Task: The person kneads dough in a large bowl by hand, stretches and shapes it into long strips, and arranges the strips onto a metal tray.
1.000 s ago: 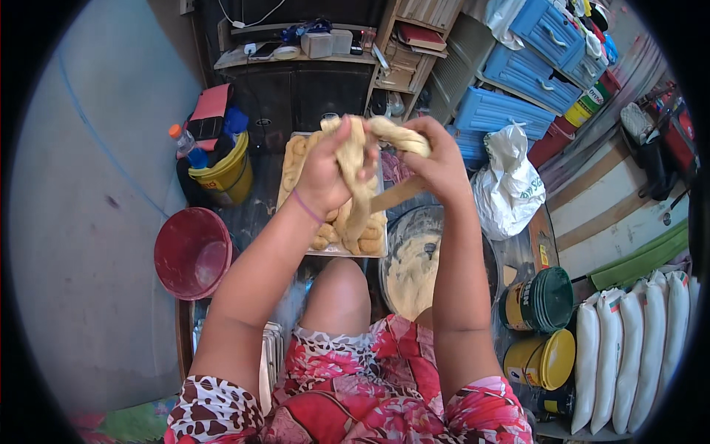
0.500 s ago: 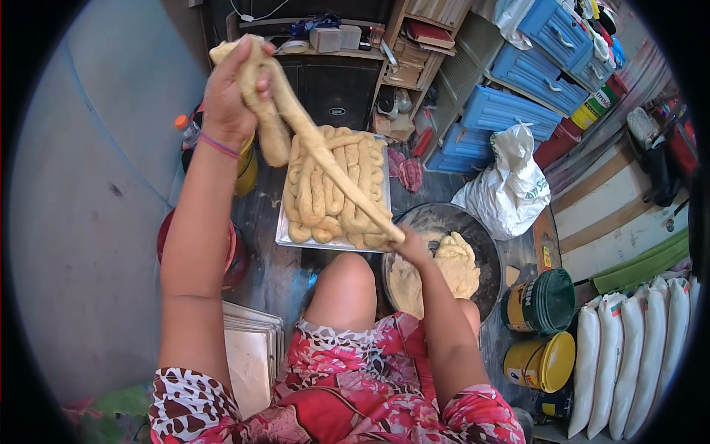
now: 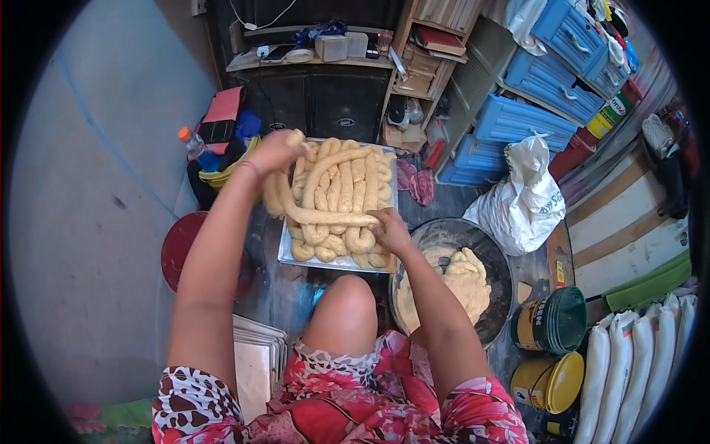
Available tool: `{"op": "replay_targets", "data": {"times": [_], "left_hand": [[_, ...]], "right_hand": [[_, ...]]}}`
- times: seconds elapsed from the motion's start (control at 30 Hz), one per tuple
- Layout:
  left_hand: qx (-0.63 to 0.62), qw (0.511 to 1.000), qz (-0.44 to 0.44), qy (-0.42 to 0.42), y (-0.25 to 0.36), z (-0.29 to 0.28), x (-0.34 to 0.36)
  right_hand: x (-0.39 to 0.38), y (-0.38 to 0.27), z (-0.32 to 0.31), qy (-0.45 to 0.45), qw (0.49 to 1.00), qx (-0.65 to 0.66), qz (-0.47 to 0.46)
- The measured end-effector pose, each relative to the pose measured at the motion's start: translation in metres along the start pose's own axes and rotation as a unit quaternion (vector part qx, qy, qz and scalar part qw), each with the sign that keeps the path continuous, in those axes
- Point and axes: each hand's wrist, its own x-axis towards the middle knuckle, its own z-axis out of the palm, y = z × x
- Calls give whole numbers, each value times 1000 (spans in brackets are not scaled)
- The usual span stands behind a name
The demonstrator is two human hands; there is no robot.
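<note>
Your left hand (image 3: 275, 152) holds one end of the long dough rope (image 3: 325, 216), which runs sideways over the tray (image 3: 285, 255) to your right hand (image 3: 388, 231) pinching the other end.

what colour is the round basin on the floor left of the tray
Red, seen best in the head view, partly hidden behind the left forearm.

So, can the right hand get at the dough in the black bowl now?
Probably yes: the right hand holds one end of a dough rope beside the black bowl, and nothing covers the dough, though it must let go first.
</note>
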Motion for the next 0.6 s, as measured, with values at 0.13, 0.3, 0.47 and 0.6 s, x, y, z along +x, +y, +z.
{"op": "replay_targets", "data": {"times": [0.13,0.3,0.47,0.6], "left_hand": [[341,910,61,-229,8,50,37],[282,940,187,-49,60,102,64],[-301,916,164,-209,107,168,30],[-596,759,156,-213,99,176,31]], "right_hand": [[-11,19,-4,42,999,34,-9],[2,13,-20,79,981,158,74],[18,-1,-26,87,953,290,27],[22,14,-45,-51,915,383,115]]}}
